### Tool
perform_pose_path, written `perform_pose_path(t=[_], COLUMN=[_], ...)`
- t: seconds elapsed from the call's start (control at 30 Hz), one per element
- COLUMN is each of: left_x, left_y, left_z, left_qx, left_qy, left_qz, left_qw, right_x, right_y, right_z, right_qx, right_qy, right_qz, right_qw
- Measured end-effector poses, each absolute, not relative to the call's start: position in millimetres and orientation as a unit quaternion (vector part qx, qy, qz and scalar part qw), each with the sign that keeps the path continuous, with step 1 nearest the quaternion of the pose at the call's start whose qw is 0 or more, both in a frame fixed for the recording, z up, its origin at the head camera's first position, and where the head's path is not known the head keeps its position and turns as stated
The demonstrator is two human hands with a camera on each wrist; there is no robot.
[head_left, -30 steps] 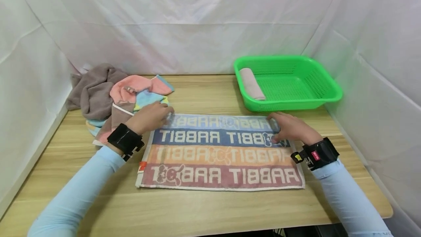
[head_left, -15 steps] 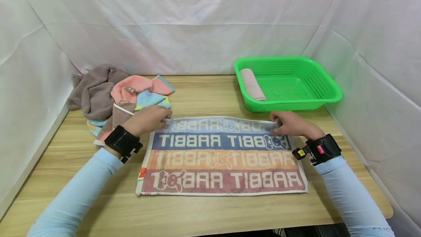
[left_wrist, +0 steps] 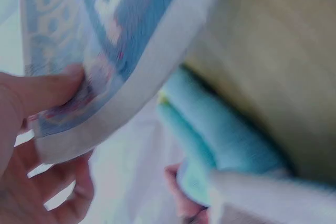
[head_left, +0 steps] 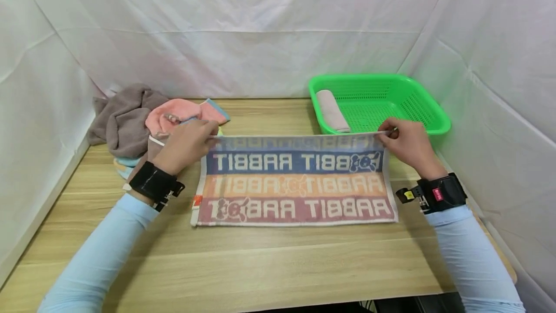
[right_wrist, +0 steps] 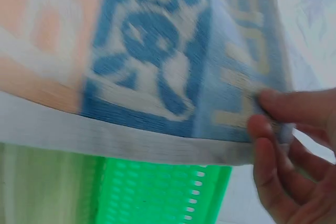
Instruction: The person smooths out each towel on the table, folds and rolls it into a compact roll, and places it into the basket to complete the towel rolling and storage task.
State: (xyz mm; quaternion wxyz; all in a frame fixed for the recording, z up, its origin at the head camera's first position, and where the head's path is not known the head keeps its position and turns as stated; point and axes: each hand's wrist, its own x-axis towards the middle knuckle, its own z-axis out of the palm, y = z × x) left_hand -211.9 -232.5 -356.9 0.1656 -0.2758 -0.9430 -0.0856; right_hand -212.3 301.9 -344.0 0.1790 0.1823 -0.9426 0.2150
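A striped towel [head_left: 295, 182] printed with "RABBIT" lies on the wooden table [head_left: 269, 264], its far edge lifted off the surface. My left hand [head_left: 191, 141] pinches the far left corner, and the left wrist view shows the thumb [left_wrist: 47, 90] pressed on the towel [left_wrist: 110, 40]. My right hand [head_left: 406, 144] pinches the far right corner; in the right wrist view its fingertips [right_wrist: 278, 108] grip the towel [right_wrist: 157, 61] above the green basket [right_wrist: 163, 192]. The near edge still rests on the table.
A green plastic basket [head_left: 430, 115] at the back right holds one rolled pinkish towel [head_left: 331, 110]. A pile of loose towels [head_left: 139, 120], brown, pink and light blue, sits at the back left. White cloth walls enclose the table.
Both hands have raised the towel's far edge from the table and drawn it up and back. The near edge slid away from me.
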Motion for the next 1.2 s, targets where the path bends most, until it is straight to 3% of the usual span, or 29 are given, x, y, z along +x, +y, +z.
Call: perform_pose_path(t=[0.17,0.3,0.57,0.8,1.0,1.1,1.2], left_x=[-206,-194,-166,-152,-149,-152,-155], left_y=[-234,-240,-247,-248,-250,-248,-247], left_z=[-340,-337,-357,-373,-379,-379,-379], left_qx=[-0.271,-0.295,-0.342,-0.333,-0.332,-0.334,-0.329], left_qy=[-0.932,-0.931,-0.931,-0.935,-0.933,-0.933,-0.935], left_qz=[-0.086,-0.129,-0.124,-0.118,-0.131,-0.128,-0.125], left_qw=[0.226,0.174,0.017,-0.036,-0.049,-0.042,-0.038], right_x=[-204,-186,-157,-151,-160,-167,-177], right_y=[304,312,321,320,319,320,321], right_z=[-340,-344,-368,-379,-385,-384,-382], right_qx=[0.202,0.226,0.271,0.251,0.250,0.228,0.189], right_qy=[-0.922,-0.925,-0.945,-0.949,-0.944,-0.949,-0.961], right_qz=[0.223,0.205,0.172,0.176,0.170,0.189,0.198], right_qw=[0.243,0.224,0.068,-0.067,-0.129,-0.105,-0.041])
